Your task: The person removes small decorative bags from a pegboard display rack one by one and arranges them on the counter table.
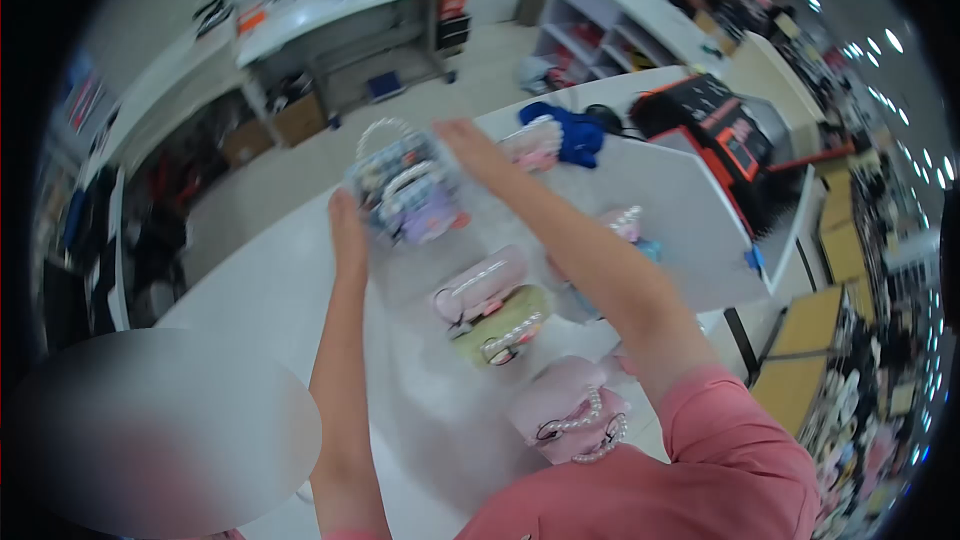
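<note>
At the far side of the white table, small pearl-handled handbags [405,185], blue-checked and purple, sit between my two hands and look blurred. My left hand [346,218] presses against their left side with fingers mostly straight. On the opposite side, my right hand [462,143] rests along the upper right edge. Closer to me lie a pink handbag [482,283] and a yellow-green handbag [515,325] with a pearl strap. Against my chest is a larger light pink handbag [565,400] with pearl strands. My right forearm partly covers another pink and blue item [645,248].
A blue plush-like item [565,133] and a pink pearl-handled bag [530,147] lie at the back right. A black and orange machine [715,130] stands on the right, behind a white panel [680,200]. A blurred round patch hides the lower left.
</note>
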Demonstrator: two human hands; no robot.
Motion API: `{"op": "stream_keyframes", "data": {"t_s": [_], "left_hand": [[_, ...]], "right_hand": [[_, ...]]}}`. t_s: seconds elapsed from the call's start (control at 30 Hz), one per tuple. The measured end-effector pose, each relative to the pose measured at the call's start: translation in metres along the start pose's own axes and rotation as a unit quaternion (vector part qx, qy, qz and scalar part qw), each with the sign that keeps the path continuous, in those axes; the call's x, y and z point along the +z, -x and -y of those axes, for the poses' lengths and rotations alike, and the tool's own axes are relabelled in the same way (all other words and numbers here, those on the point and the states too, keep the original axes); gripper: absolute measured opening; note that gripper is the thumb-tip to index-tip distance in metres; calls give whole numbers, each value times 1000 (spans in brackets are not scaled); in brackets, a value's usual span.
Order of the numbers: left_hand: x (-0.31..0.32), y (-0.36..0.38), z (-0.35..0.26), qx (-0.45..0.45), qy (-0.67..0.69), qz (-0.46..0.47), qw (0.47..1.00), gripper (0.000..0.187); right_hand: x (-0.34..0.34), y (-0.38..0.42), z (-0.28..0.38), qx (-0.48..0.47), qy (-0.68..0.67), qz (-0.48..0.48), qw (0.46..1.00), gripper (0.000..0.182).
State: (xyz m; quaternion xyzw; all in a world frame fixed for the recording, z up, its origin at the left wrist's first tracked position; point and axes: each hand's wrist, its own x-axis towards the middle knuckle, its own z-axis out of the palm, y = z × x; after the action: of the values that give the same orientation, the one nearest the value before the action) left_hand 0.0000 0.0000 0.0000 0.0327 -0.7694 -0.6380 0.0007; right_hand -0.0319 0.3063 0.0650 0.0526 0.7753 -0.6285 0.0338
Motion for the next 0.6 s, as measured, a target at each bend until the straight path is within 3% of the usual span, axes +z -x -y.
{"op": "stream_keyframes", "data": {"t_s": [0.07, 0.1, 0.2, 0.4, 0.53, 0.6], "left_hand": [[-18, -6, -9, -15, 2, 13, 1000, 71], [45, 30, -41, -20, 83, 4, 996, 71], [-13, 95, -32, -36, 108, -10, 993, 73], [-56, 282, -34, -40, 132, -77, 987, 60], [-74, 392, -30, -47, 105, -69, 991, 51], [-84, 436, -35, -29, 75, -48, 996, 49]], "right_hand": [[40, 44, 32, -53, 143, -151, 977, 73], [-35, 85, 75, -99, 204, -155, 961, 72], [-12, 159, 102, -134, 179, -127, 966, 69], [2, 352, 153, -213, 223, -42, 950, 59], [35, 475, 158, -201, 180, 56, 961, 50], [65, 523, 142, -152, 116, 117, 975, 45]]}}
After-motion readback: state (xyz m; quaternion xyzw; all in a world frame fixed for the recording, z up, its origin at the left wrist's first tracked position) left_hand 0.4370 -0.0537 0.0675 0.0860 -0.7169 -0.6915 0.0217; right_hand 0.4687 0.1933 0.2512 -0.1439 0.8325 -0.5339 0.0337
